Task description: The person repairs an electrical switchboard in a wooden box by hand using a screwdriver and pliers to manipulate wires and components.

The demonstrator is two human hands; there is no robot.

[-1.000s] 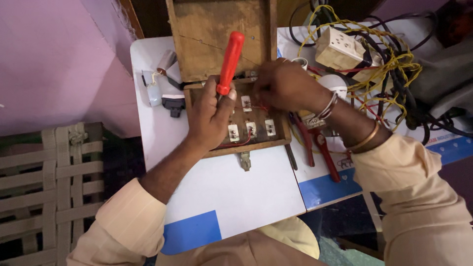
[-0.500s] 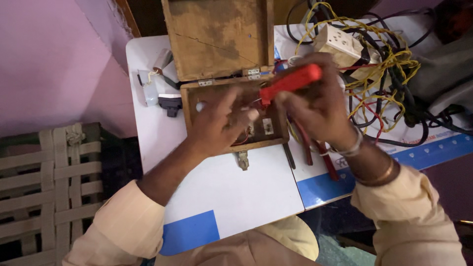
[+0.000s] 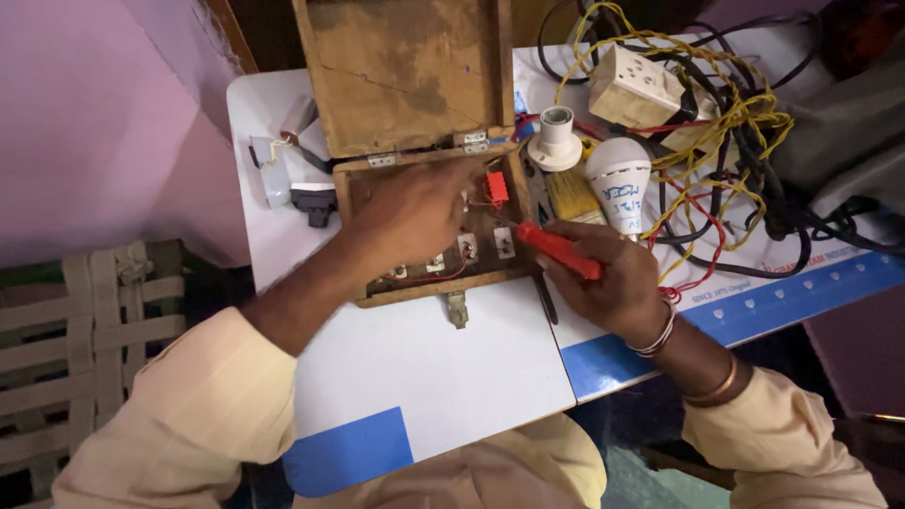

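- Two hands work at an open wooden box [image 3: 415, 283] on a white table [image 3: 443, 377].
- The left hand [image 3: 415, 212] rests inside the box, fingers spread loosely over its wiring, gripping nothing; a small red part [image 3: 497, 187] lies just right of its fingertips.
- The right hand [image 3: 613, 287] is clamped around a red-handled screwdriver [image 3: 558, 250], tip pointing toward the box's switches [image 3: 468, 247].
- Beyond the right hand lie a white bulb [image 3: 617, 184] and tangled wires [image 3: 735, 123].

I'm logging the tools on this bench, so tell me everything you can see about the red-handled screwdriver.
The screwdriver has a glossy red handle that looks like plastic; its thin shaft is mostly hidden. It lies slanted, tip aimed up-left into the open wooden box near the white switch backs. The right hand grips the handle, fingers wrapped over it. The left hand rests inside the box beside it, not touching it.
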